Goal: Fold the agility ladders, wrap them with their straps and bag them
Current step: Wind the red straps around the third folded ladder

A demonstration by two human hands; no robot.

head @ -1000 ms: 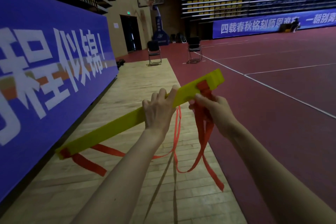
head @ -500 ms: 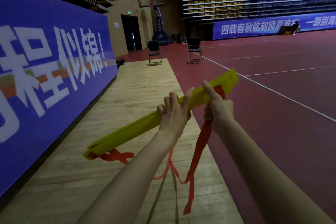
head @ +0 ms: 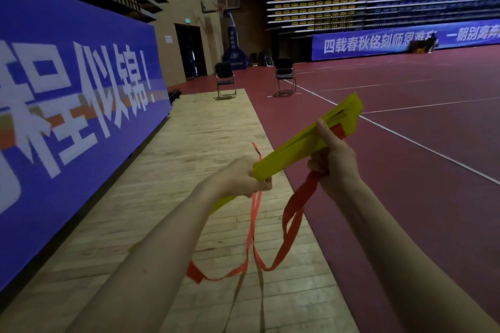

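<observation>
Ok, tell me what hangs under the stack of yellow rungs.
Red straps hang below the yellow rungs in loose loops, above the wooden floor. The left hand and right hand hide where the straps join the rungs.

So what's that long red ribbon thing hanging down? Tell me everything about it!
The red strap is a flat, thin band that looks like woven fabric. It hangs off the folded yellow ladder bundle, with a bit showing by the right hand, which holds the bundle and bunches the strap beneath it. A thinner strand drops by the left hand, which grips the bundle's other part. The strap dangles in loose, twisted loops above the wooden floor, not yet wrapped around anything.
</observation>
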